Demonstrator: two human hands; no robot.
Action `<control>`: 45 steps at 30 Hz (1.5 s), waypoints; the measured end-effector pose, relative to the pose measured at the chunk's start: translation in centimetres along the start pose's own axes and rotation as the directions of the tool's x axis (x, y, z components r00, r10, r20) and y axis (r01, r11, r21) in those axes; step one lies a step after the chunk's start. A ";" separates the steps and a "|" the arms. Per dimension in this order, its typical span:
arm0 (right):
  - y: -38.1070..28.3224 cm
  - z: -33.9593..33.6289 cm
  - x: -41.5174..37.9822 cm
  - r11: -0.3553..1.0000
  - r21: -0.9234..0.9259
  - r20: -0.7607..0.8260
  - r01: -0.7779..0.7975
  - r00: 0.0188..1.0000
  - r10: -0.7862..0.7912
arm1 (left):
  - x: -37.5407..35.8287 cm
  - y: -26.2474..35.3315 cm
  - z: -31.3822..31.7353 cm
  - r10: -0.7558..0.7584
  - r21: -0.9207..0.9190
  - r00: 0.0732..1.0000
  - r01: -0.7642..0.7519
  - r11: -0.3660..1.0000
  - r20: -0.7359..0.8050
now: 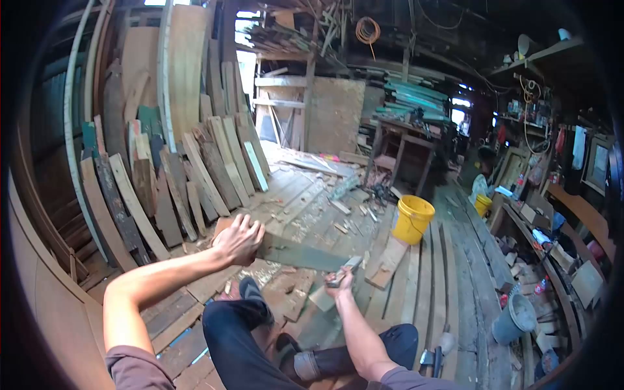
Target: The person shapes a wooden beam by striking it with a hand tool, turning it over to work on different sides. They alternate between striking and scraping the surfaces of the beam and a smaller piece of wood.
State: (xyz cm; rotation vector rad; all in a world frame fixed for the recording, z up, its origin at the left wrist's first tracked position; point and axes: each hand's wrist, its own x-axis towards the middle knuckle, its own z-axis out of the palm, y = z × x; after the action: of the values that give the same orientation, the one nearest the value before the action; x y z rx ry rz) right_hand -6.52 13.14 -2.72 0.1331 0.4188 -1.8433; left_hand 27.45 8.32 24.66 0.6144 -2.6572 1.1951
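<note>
My left hand (239, 242) is closed around the brown handle end of a handsaw (299, 253). Its wide grey blade stretches rightward over the plank floor, in front of my knees. At the blade's far end, my right hand (340, 283) is closed on a small flat, light-grey tool (351, 264). The tool lies against or just over the blade's tip; its exact kind is too blurred to tell. Below the blade, a short board (300, 296) lies on the floor near my feet.
A yellow bucket (412, 220) stands on the floor ahead to the right, near a loose plank (388, 261). Several boards (195, 172) lean along the left wall. A grey bucket (515, 318) and an axe-like tool (431, 359) are at right. Another person (480, 172) is farther back.
</note>
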 end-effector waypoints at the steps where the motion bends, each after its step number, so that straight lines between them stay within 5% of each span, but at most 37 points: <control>1: 2.4 0.7 0.8 1.000 -0.013 -0.010 -0.022 1.000 0.022 | -1.6 -1.0 1.0 0.023 0.057 0.995 -0.017 0.998 -0.099; 5: 11.3 0.1 5.5 0.983 0.021 -0.016 -0.184 0.983 0.185 | -7.0 -3.5 4.1 -0.011 0.080 0.999 0.008 0.997 0.033; 7: 15.5 -0.6 7.1 0.988 -0.028 -0.031 -0.153 0.988 0.152 | -10.0 -3.7 8.2 -0.067 0.077 0.997 0.065 0.995 0.031; 12: 21.5 -0.9 8.1 0.919 -0.130 -0.008 -0.371 0.928 0.373 | -18.5 -3.7 17.6 -0.268 0.058 0.942 0.261 0.964 0.204; 15: 22.1 -1.6 9.8 0.842 -0.322 -0.048 -0.432 0.896 0.441 | -22.6 -2.5 19.5 -0.352 -0.087 0.810 0.438 0.895 0.468; 20: 18.2 0.4 12.1 0.778 -0.577 -0.067 -0.250 0.963 0.260 | -34.0 4.2 26.9 -0.516 -0.231 0.624 0.740 0.632 0.586; 21: 17.0 1.5 12.5 0.731 -0.643 -0.131 -0.227 0.973 0.188 | -34.6 6.0 25.5 -0.536 -0.214 0.460 0.863 0.457 0.708; 23: 14.3 4.5 13.4 0.611 -0.750 -0.175 -0.253 0.967 0.185 | -37.1 11.2 26.6 -0.585 -0.093 0.345 0.904 0.417 0.734; 25: 12.8 6.8 17.1 0.405 -0.874 -0.254 -0.268 0.963 0.087 | -38.6 15.8 27.2 -0.638 -0.092 0.338 0.918 0.386 0.692; 27: 10.9 12.6 16.1 0.079 -0.986 -0.146 -0.147 0.989 0.028 | -39.7 19.7 28.0 -0.684 -0.165 0.383 0.917 0.364 0.621; 28: 10.0 13.7 19.5 -0.129 -0.989 -0.069 -0.066 0.997 0.019 | -40.1 21.1 28.3 -0.704 -0.200 0.403 0.913 0.356 0.585; 30: 8.5 16.5 25.8 -0.308 -0.951 -0.011 0.013 0.997 0.077 | -41.7 22.6 29.4 -0.723 -0.248 0.448 0.894 0.373 0.526; 31: 6.9 16.1 29.5 -0.434 -0.857 0.164 0.278 0.946 0.281 | -42.3 23.2 29.6 -0.718 -0.242 0.447 0.894 0.377 0.534; 32: 9.4 21.7 23.1 -0.475 -0.878 -0.028 0.059 0.984 0.173 | -42.7 23.7 29.9 -0.698 -0.167 0.472 0.872 0.461 0.539; 33: 9.8 23.5 22.8 -0.538 -0.818 0.040 0.206 0.952 0.303 | -40.6 22.4 28.1 -0.665 -0.143 0.385 0.910 0.390 0.640; 34: 11.6 23.8 23.8 -0.573 -0.797 0.035 0.191 0.962 0.271 | -41.3 23.1 29.1 -0.666 -0.095 0.451 0.862 0.499 0.594; 35: 13.3 24.0 24.7 -0.607 -0.776 0.031 0.173 0.971 0.238 | -41.6 23.4 29.5 -0.649 -0.115 0.377 0.906 0.408 0.661; 36: 14.8 24.3 25.9 -0.639 -0.754 0.026 0.154 0.978 0.205 | -41.3 23.2 28.8 -0.680 -0.054 0.402 0.880 0.471 0.613; 38: 18.4 24.1 27.7 -0.664 -0.732 -0.081 0.156 0.947 0.312 | -41.1 24.0 27.0 -0.755 -0.024 0.237 0.959 0.282 0.611; 39: 20.3 23.5 26.8 -0.651 -0.700 0.003 0.294 0.913 0.409 | -41.4 24.3 26.0 -0.755 0.026 0.153 0.975 0.220 0.638; 40: 22.3 22.6 26.8 -0.712 -0.651 -0.010 0.266 0.934 0.358 | -42.3 24.4 24.6 -0.745 0.064 0.086 0.983 0.170 0.661; 45: 29.0 19.5 25.2 -0.726 -0.363 -0.002 0.584 0.778 0.628 | -42.6 26.3 19.7 -0.780 0.152 -0.102 0.988 -0.009 0.617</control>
State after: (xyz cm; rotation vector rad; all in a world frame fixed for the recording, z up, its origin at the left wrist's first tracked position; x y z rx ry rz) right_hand 15.31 -23.72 1.52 -2.1058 1.5391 0.1266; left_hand 54.88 22.02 -19.49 2.4677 -1.5510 -0.0586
